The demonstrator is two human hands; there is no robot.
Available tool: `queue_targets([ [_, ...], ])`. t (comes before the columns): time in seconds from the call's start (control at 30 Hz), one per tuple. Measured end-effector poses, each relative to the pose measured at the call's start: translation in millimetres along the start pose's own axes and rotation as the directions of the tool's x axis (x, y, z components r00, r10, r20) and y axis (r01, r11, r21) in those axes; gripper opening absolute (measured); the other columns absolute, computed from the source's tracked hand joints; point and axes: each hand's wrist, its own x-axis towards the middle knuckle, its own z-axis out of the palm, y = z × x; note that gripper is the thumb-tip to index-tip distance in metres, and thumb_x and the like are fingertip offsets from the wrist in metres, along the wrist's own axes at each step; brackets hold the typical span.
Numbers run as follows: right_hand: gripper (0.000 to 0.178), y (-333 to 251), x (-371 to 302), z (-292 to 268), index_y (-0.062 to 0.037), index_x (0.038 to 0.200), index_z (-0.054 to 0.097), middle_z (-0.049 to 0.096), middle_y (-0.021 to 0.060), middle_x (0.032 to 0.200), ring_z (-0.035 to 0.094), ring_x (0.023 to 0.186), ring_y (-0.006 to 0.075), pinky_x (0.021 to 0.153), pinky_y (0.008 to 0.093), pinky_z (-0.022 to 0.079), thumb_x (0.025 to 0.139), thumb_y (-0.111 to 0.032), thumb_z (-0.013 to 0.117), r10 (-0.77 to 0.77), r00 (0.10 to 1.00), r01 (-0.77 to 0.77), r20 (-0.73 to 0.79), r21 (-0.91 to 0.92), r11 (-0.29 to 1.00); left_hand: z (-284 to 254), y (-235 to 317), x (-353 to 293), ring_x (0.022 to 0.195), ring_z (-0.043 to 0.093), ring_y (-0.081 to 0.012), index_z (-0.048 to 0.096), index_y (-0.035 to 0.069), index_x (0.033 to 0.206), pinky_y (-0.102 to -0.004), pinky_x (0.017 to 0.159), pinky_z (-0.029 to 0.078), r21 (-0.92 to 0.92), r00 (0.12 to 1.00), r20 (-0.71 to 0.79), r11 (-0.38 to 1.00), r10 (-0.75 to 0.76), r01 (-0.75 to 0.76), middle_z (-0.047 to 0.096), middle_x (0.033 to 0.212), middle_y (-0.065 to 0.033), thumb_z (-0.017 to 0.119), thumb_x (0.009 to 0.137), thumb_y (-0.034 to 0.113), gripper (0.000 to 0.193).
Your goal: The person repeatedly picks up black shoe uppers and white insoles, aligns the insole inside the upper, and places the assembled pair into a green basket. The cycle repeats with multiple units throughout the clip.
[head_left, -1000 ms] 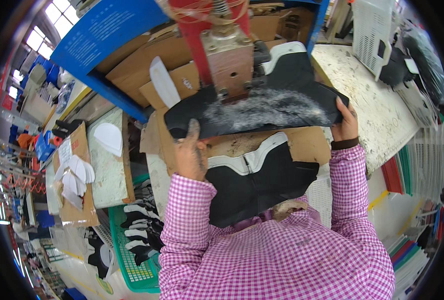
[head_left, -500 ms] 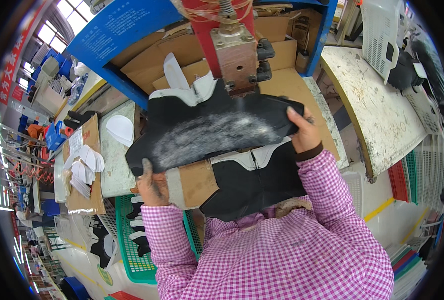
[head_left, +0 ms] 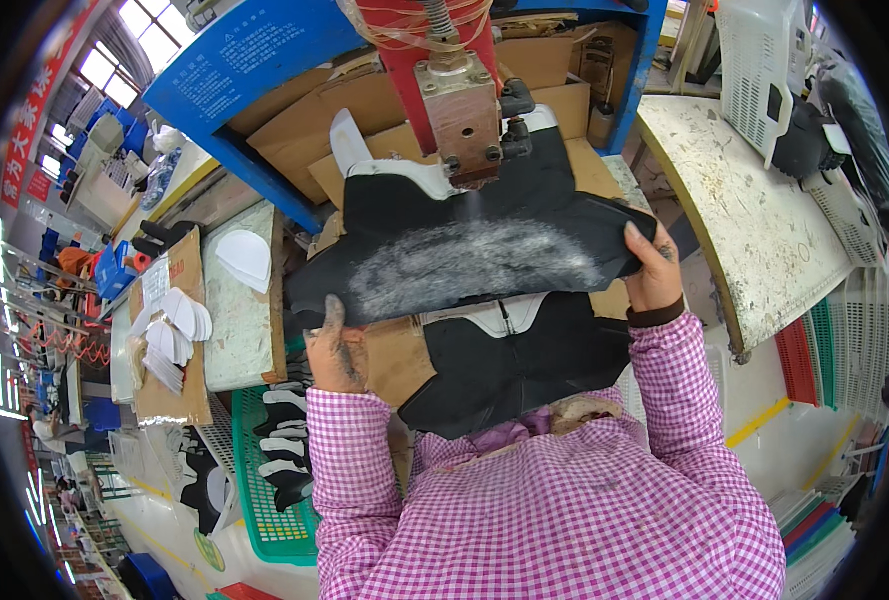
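Observation:
A broad black fabric piece [head_left: 404, 262] with white-trimmed notches stretches between my two hands, its near part covered by a whitish, powdery-looking band. Its left end is gripped by my left hand [head_left: 338, 355], thumb on top and fingers hidden underneath. My right hand [head_left: 654, 268] pinches the right end the same way. The metal block [head_left: 464, 118] of a red machine head hangs right over the piece, and a faint whitish streak shows beneath it. Closer to my body lies a second black fabric piece [head_left: 514, 365] with a white-trimmed notch, apart from my fingers.
Brown cardboard [head_left: 399, 362] lines the work surface and the blue machine frame [head_left: 234, 85]. Left are white cut-outs [head_left: 169, 340] on a cardboard sheet and a green basket [head_left: 274, 535] holding black pieces. A worn white table [head_left: 754, 220] stands at right.
Both hands have carried the black fabric piece to the right beneath the metal block. More of its far right part, with white trim, now shows behind the block.

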Motion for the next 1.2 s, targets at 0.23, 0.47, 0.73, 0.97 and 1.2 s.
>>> queue_targets([
  [0.23,0.033,-41.0,-26.6,-27.6,0.0047,0.117,0.052,0.06,0.0142,0.112,0.059,0.103,0.0236,0.093,0.0331,0.045,0.085,-0.005,0.058,-0.143,0.959,0.125,-0.245,-0.086,0.988,29.0,-41.3,-7.6,0.085,0.065,-0.0178,0.057,-0.003,0.109,-0.0323,0.081,0.054,-0.005,0.994,0.078,0.997,-0.075,0.075,0.065,0.097,-0.0108,0.063,0.085,0.002,0.025],
  [0.47,0.037,-6.3,-82.1,27.0,-0.0013,0.108,0.051,0.055,0.0074,0.111,0.054,0.103,0.0174,0.092,0.0288,0.039,0.076,-0.008,0.066,0.105,0.989,-0.041,0.108,-0.478,0.877,-49.4,-1.7,-29.0,0.079,0.065,-0.0194,0.06,0.001,0.093,-0.0342,0.075,0.056,-0.156,0.998,0.012,0.985,-0.069,0.07,0.066,0.093,-0.0119,0.061,0.084,0.006,0.01],
  [0.73,0.037,10.6,-47.6,33.7,-0.0023,0.116,0.052,0.064,0.0144,0.111,0.061,0.1,0.0201,0.08,0.0283,0.044,0.084,-0.013,0.066,0.314,0.772,-0.153,0.553,-0.317,0.936,-134.3,41.1,-64.2,0.114,0.053,-0.033,0.049,-0.002,0.123,-0.05,0.102,0.04,-0.304,0.997,-0.067,0.952,-0.048,0.026,0.055,0.123,-0.0193,0.052,0.076,0.004,0.048],
  [0.97,0.03,26.3,66.4,69.1,-0.0014,0.109,0.058,0.069,0.0058,0.099,0.064,0.082,0.01,0.065,0.0227,0.042,0.089,-0.024,0.061,0.414,0.846,-0.012,0.336,-0.764,0.645,-136.4,-12.8,-52.6,0.112,0.055,-0.0342,0.053,-0.002,0.12,-0.0526,0.099,0.042,-0.527,0.965,-0.099,0.835,-0.244,0.157,0.057,0.123,-0.0186,0.054,0.073,0.004,0.047],
  [1.2,0.032,123.1,142.7,109.8,-0.0013,0.108,0.062,0.068,0.0061,0.091,0.064,0.077,0.0105,0.064,0.0238,0.046,0.083,-0.02,0.069,0.546,0.744,0.017,0.385,-0.828,0.56,-110.7,-47.2,-54.2,0.101,0.06,-0.0389,0.048,-0.008,0.116,-0.0528,0.086,0.051,-0.129,0.92,0.002,0.912,-0.393,0.39,0.055,0.121,-0.0242,0.047,0.082,0.006,0.037],
])
